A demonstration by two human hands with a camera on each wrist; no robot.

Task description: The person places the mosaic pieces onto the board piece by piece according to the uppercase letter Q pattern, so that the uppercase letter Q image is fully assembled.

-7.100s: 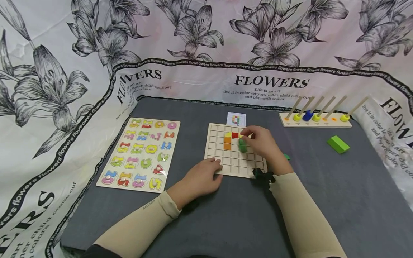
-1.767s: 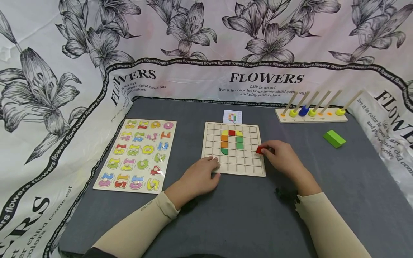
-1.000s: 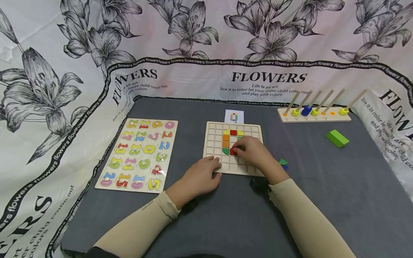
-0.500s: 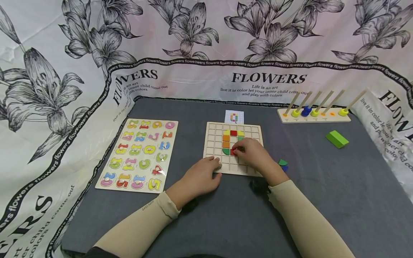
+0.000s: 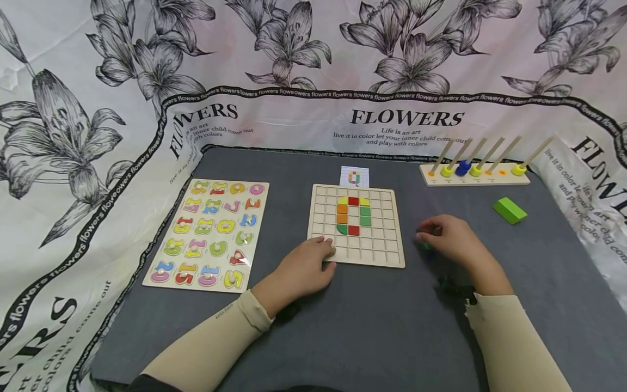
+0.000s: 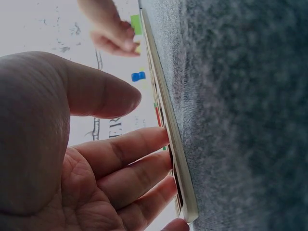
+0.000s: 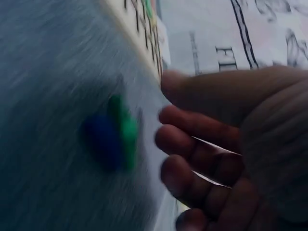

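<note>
A wooden grid board [image 5: 379,242] lies on the table, bearing a ring of coloured pieces: yellow corners, orange squares [image 5: 342,214], green squares [image 5: 365,216], a red square at the top and a green quarter-round [image 5: 341,230] beside a lower red square [image 5: 354,231]. My left hand [image 5: 303,267] rests with extended fingers on the board's left front edge. To the right of the board, my right hand [image 5: 455,242] hovers over a loose green piece [image 7: 128,137] and a blue piece [image 7: 102,143]. Its fingers are loosely bent, with nothing between them.
A small pattern card [image 5: 355,176] sits behind the board. On the left lies a number puzzle board [image 5: 227,250]. A bead-and-peg counting stand [image 5: 475,181] and a bright green block [image 5: 510,210] are at the right. Flower-printed cloth [image 5: 294,122] borders the table.
The right hand has let go of the lower red square and moved right to the loose pieces. Earlier, the green quarter-round and that red square joined the grid. The left hand stays put.
</note>
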